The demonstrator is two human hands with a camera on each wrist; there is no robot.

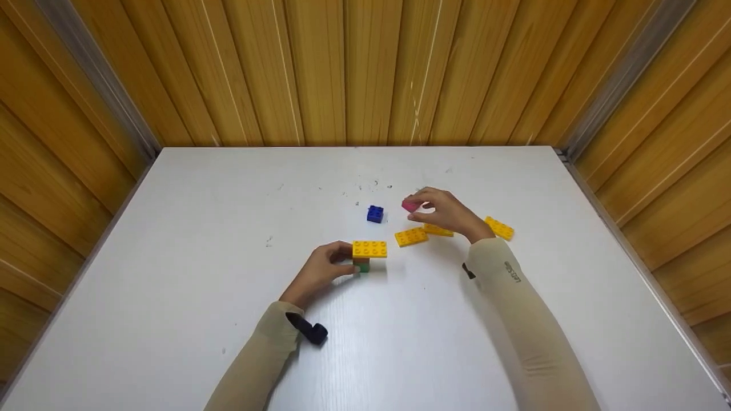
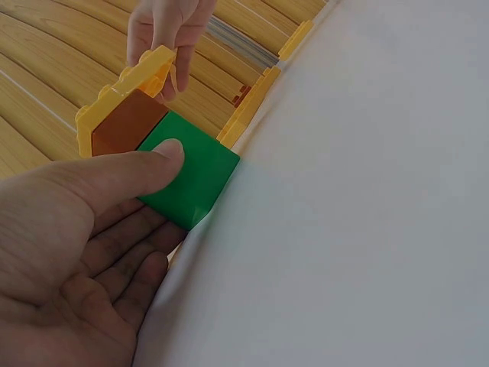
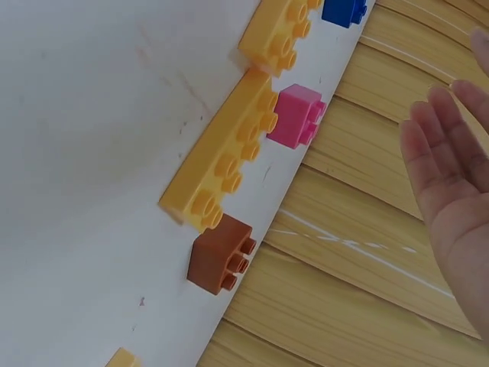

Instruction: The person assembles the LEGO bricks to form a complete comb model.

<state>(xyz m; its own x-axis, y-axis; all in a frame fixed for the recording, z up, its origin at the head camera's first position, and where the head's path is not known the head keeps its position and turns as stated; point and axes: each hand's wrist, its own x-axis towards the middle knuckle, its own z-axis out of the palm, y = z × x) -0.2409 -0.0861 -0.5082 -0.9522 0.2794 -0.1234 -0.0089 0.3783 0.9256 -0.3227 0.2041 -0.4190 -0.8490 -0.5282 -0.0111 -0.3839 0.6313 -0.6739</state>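
My left hand (image 1: pixel 322 268) grips a small stack of toy building bricks. Its thumb presses the green brick (image 2: pixel 191 168) at the bottom. A brown brick (image 2: pixel 126 121) sits on the green one, and a long yellow brick (image 1: pixel 369 249) tops the stack, jutting out to the right in the head view. My right hand (image 1: pixel 445 211) hovers over the far bricks, fingers extended and holding nothing in the right wrist view (image 3: pixel 458 176). Nearest its fingertips in the head view is a pink brick (image 1: pixel 409 205), which stands on the table apart from the hand (image 3: pixel 296 116).
A blue brick (image 1: pixel 375 214) stands left of the pink one. Long yellow bricks lie under and beside my right arm (image 1: pixel 411 236), one farther right (image 1: pixel 499 228). A loose brown brick (image 3: pixel 219 254) is hidden in the head view. Wood-patterned walls (image 1: pixel 365 74) border the white table (image 1: pixel 200 228).
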